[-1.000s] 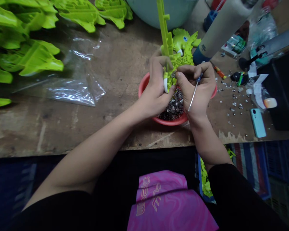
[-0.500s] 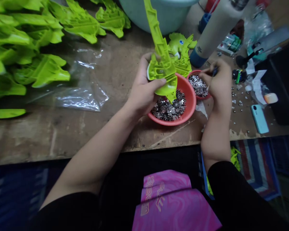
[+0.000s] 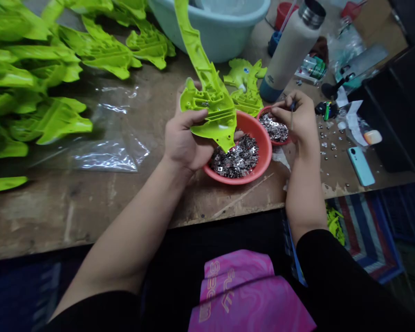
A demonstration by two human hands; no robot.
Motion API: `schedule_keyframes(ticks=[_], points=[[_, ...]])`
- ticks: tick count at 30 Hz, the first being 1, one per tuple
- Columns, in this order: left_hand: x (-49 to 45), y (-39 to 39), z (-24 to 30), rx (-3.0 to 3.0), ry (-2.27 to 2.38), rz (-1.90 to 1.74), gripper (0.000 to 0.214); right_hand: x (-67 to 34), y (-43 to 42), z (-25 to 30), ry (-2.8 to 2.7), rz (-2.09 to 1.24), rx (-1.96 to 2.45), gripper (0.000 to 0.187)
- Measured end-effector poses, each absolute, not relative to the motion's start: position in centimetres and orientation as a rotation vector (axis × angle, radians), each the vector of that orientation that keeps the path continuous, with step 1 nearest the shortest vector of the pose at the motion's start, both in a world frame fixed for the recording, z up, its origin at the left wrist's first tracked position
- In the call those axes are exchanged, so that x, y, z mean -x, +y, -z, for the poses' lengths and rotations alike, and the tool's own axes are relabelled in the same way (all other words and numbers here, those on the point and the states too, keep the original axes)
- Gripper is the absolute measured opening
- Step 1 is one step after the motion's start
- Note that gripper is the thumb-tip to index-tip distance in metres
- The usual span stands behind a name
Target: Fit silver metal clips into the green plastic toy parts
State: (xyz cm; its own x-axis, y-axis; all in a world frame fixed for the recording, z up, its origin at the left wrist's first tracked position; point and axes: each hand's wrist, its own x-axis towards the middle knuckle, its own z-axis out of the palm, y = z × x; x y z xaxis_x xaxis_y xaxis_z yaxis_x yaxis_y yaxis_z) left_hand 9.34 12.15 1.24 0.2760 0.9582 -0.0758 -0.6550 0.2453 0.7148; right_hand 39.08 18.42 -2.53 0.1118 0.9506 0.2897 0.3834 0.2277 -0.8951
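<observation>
A lime-green plastic shell [image 3: 207, 108] with ribs and small posts on its inner side lies across my left hand [image 3: 188, 138]. The thumb presses on its near edge and the other fingers pass underneath. Below it is a red bowl [image 3: 264, 159] of small shiny metal clips [image 3: 237, 159]. Just beyond, my right hand [image 3: 299, 117] is closed on a thin tool with a dark end [image 3: 292, 107]; its exact kind is hard to make out. Those fingers are at the edge of a smaller red bowl of metal pieces [image 3: 275, 129].
Similar green shells [image 3: 48, 64] are heaped at the left beside clear plastic film [image 3: 103, 154]. Behind stand a pale green basin [image 3: 224, 32] and a tall bottle [image 3: 288, 50]. Another green part [image 3: 245, 92] lies behind the bowls. A light blue phone [image 3: 360, 166] and loose metal bits are at the right.
The camera view has shifted. The green shell has turned slightly in my left hand, whose fingertips now show beyond its right edge. My right hand stays by the small bowl, still with the thin tool.
</observation>
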Motion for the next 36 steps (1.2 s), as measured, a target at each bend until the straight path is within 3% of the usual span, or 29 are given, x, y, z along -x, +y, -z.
schedule_keyframes(ticks=[5, 12, 25, 32, 36], points=[[-9.9, 11.6, -1.2, -0.653, 0.557, -1.218, 0.064, -33.0, 16.7, 2.1, -1.425, -0.648, 0.962, 0.053], [-10.6, 11.6, 0.0, -0.791, 0.458, -1.244, 0.066, -25.8, 11.2, 0.0, -1.416, -0.542, 0.804, 0.042], [-9.1, 11.6, -0.1, -0.831, 0.374, -1.008, 0.067, -28.1, 11.5, -0.9, -1.756, -0.474, 0.626, 0.033], [-7.9, 12.1, -0.8, -0.792, 0.430, -0.627, 0.103, -29.0, 11.9, -1.2, -1.800, -0.322, 0.671, 0.027], [-8.2, 11.9, -1.4, -0.800, 0.501, -0.613, 0.113, -28.9, 11.7, -1.5, -1.946, -0.209, 0.666, 0.023]])
